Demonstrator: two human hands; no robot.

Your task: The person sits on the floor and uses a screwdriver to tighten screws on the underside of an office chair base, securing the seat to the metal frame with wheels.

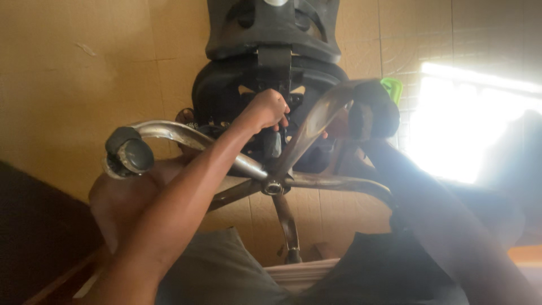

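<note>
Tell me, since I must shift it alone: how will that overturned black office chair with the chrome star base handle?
The black office chair likely feels heavy and awkward, given its bulky seat and metal legs. The chrome star base looks stiff but probably slippery. The black caster wheel may spin or swivel if gripped.

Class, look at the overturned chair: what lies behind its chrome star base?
Behind the base sits the black seat underside, where the left hand reaches. The right hand is hidden behind a caster, so its hold cannot be seen.
</note>
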